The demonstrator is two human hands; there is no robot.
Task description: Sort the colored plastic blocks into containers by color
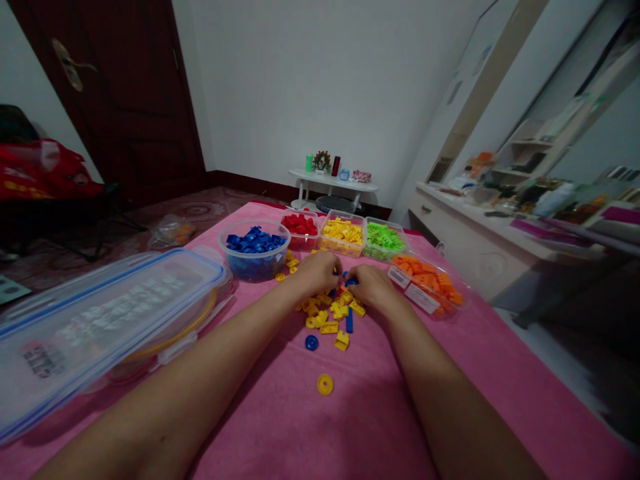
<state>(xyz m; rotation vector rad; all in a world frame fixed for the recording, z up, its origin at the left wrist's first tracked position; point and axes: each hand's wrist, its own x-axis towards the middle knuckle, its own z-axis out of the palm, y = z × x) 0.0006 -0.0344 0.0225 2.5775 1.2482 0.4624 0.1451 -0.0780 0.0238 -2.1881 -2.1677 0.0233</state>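
My left hand (320,270) and my right hand (369,285) meet over a loose pile of yellow and blue plastic bricks (333,313) on a pink cloth (360,400). Both hands have curled fingers. The right fingertips pinch a small blue piece (351,282); the left fingers are closed on something I cannot make out. A blue round piece (311,343) and a yellow round piece (325,384) lie apart, nearer to me.
Behind the hands stand a round tub of blue bricks (255,250), boxes of red (300,227), yellow (342,235) and green (383,239) bricks, and an orange-brick box (430,283) at right. Clear lids with blue rims (100,320) lie at left. A dresser (470,233) stands right.
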